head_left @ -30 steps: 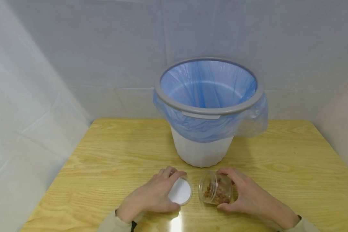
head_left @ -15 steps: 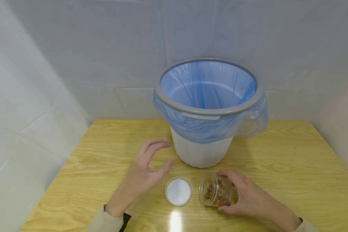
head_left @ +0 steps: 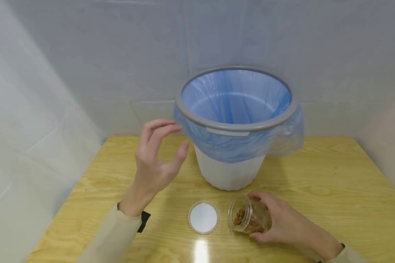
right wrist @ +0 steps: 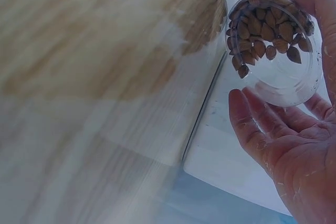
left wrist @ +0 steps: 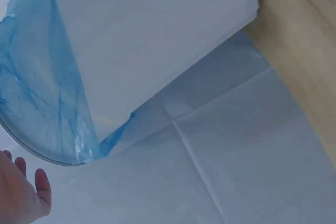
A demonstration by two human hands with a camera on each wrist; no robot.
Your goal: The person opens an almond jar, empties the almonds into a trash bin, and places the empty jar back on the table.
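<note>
Right wrist view alone shows almonds [right wrist: 265, 32] inside the clear jar [right wrist: 273, 51]; right hand [head_left: 283, 221] grasps it, tipped on tabletop [head_left: 316, 190]. Left hand [head_left: 153, 160] raised, fingers relaxed, holding nothing.

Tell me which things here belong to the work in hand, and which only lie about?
In use:
- clear jar of almonds, held by right hand
- white lid, on the table
- bin with blue bag, near raised, empty left hand

Lying about:
- wooden table
- white backdrop sheet

Beige long sleeves [head_left: 105, 237] cover both arms, with a dark strap [head_left: 144, 221] at the left wrist.
</note>
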